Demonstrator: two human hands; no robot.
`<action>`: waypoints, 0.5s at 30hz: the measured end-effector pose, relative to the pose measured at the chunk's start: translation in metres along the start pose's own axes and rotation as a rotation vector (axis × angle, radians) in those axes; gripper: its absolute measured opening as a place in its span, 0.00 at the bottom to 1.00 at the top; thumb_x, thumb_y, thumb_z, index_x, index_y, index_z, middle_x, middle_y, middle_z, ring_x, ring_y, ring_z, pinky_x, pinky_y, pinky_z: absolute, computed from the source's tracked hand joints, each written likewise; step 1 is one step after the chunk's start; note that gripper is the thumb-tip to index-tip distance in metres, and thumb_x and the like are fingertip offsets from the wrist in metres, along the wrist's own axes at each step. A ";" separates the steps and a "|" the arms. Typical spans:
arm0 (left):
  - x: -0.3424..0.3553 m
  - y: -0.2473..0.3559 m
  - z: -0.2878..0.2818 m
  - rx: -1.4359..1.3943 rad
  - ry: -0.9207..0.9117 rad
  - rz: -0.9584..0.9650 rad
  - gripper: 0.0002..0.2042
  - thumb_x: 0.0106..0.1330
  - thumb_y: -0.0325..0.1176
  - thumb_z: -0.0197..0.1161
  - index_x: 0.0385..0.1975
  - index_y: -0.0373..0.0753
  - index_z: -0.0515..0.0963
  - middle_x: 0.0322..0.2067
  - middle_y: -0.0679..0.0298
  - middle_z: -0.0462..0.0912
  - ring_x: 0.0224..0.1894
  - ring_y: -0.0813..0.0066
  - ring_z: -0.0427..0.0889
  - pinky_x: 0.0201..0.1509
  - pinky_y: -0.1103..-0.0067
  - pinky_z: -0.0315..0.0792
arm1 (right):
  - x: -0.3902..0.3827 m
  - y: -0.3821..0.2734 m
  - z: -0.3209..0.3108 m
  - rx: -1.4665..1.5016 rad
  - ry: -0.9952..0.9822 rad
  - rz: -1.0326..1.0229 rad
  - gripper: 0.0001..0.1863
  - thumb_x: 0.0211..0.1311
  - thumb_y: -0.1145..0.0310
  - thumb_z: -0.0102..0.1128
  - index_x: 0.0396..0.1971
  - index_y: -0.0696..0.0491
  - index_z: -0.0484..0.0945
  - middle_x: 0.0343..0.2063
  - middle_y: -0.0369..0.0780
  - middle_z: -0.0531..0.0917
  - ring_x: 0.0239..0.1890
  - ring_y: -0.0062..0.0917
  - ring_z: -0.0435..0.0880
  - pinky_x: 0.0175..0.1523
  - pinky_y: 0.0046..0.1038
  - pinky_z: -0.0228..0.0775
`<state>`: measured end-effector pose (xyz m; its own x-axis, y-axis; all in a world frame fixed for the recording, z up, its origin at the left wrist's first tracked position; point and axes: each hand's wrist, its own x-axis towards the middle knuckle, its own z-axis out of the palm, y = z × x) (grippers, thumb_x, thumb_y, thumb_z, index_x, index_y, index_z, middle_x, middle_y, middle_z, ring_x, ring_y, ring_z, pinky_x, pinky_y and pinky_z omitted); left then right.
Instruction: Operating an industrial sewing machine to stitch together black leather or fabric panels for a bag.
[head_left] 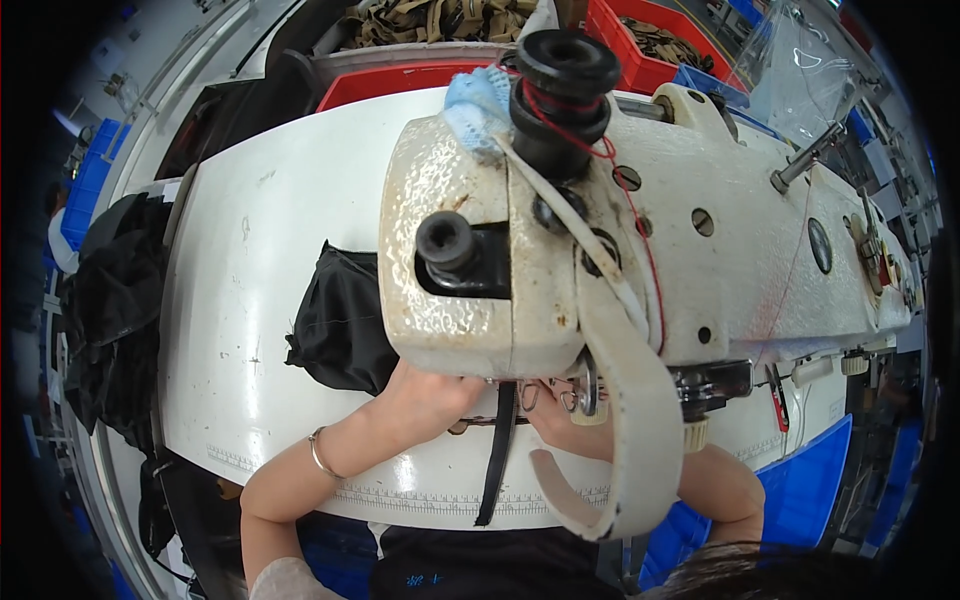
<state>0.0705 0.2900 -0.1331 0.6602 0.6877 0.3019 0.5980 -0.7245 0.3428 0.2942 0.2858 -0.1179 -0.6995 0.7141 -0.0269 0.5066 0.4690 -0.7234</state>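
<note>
A large cream sewing machine (450, 180) stands over the white table, its head hiding much of the work beneath. My left hand (430, 400) lies at the near side of the head, beside a bunched black fabric piece (345, 325); its fingers run under the head out of sight. My right hand (565, 425) is opposite, close to the needle area, largely covered by the machine's wire parts and a curved pale lever (640, 420). Between the hands a narrow black strap (498, 460) hangs toward the table's near edge. What the fingers hold is hidden.
Dark fabric (115, 300) is heaped left of the white tabletop (240, 250). Behind the machine, a red bin (610, 25) contains brown pieces. A red-handled tool (778, 400) lies right, near a blue bin (815, 480). Red thread runs down the machine from the black knob (565, 65).
</note>
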 end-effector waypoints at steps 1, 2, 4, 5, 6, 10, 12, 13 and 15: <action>0.000 -0.001 0.002 0.021 -0.013 0.011 0.10 0.45 0.26 0.59 0.29 0.32 0.78 0.37 0.51 0.77 0.44 0.52 0.77 0.49 0.61 0.71 | -0.002 0.003 0.000 -0.002 0.006 0.005 0.13 0.62 0.73 0.49 0.46 0.54 0.74 0.41 0.39 0.79 0.46 0.25 0.79 0.51 0.29 0.71; 0.001 -0.001 0.002 0.019 -0.013 0.018 0.10 0.45 0.26 0.59 0.29 0.32 0.78 0.37 0.51 0.77 0.44 0.52 0.77 0.49 0.61 0.71 | -0.005 0.009 0.001 -0.474 0.033 -0.195 0.12 0.55 0.73 0.52 0.40 0.53 0.75 0.35 0.37 0.78 0.41 0.23 0.79 0.43 0.28 0.72; 0.004 0.004 0.000 0.053 0.033 -0.002 0.10 0.44 0.26 0.59 0.29 0.32 0.78 0.36 0.52 0.77 0.43 0.52 0.77 0.48 0.60 0.71 | -0.008 0.021 0.003 -0.948 0.057 -0.393 0.10 0.49 0.74 0.54 0.34 0.52 0.77 0.30 0.35 0.77 0.35 0.20 0.79 0.36 0.27 0.73; 0.007 0.006 -0.001 0.053 0.035 -0.001 0.10 0.44 0.26 0.59 0.29 0.32 0.78 0.36 0.52 0.77 0.43 0.52 0.77 0.48 0.60 0.71 | -0.009 0.028 0.003 -0.976 0.263 -0.487 0.10 0.42 0.72 0.56 0.30 0.51 0.77 0.26 0.33 0.75 0.31 0.19 0.77 0.30 0.26 0.70; 0.010 0.006 -0.002 0.125 0.072 0.024 0.10 0.44 0.26 0.60 0.28 0.31 0.78 0.36 0.52 0.77 0.43 0.52 0.77 0.48 0.60 0.71 | -0.008 0.033 0.005 -0.997 0.471 -0.580 0.11 0.35 0.70 0.58 0.26 0.50 0.78 0.22 0.32 0.73 0.27 0.17 0.75 0.24 0.24 0.67; 0.013 0.017 -0.015 0.175 0.072 -0.014 0.12 0.41 0.26 0.61 0.29 0.32 0.77 0.34 0.53 0.77 0.42 0.54 0.76 0.46 0.61 0.70 | -0.002 0.038 0.014 -1.053 0.429 -0.520 0.05 0.23 0.67 0.57 0.08 0.49 0.74 0.19 0.31 0.71 0.24 0.21 0.72 0.23 0.23 0.64; 0.014 0.020 -0.023 0.136 0.067 -0.056 0.14 0.41 0.25 0.61 0.31 0.34 0.77 0.33 0.57 0.76 0.41 0.58 0.75 0.47 0.65 0.69 | -0.002 0.035 0.010 -0.923 0.379 -0.510 0.04 0.23 0.67 0.57 0.06 0.49 0.74 0.19 0.31 0.71 0.24 0.22 0.72 0.24 0.23 0.64; 0.012 0.020 -0.027 0.137 0.070 -0.053 0.14 0.41 0.25 0.61 0.31 0.34 0.77 0.33 0.57 0.76 0.41 0.58 0.75 0.47 0.65 0.69 | -0.002 0.033 0.008 -0.791 0.329 -0.500 0.04 0.22 0.67 0.56 0.05 0.49 0.73 0.18 0.31 0.71 0.23 0.23 0.71 0.25 0.23 0.64; 0.011 0.022 -0.038 0.273 0.130 -0.025 0.12 0.41 0.25 0.61 0.30 0.34 0.76 0.31 0.60 0.74 0.39 0.60 0.75 0.46 0.68 0.68 | 0.000 0.020 -0.003 -0.741 0.324 -0.555 0.05 0.27 0.68 0.56 0.12 0.51 0.78 0.20 0.34 0.75 0.27 0.23 0.74 0.28 0.24 0.67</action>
<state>0.0738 0.2829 -0.0889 0.5901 0.6931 0.4140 0.7253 -0.6803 0.1052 0.3051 0.2966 -0.1303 -0.8179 0.3499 0.4568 0.4130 0.9097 0.0427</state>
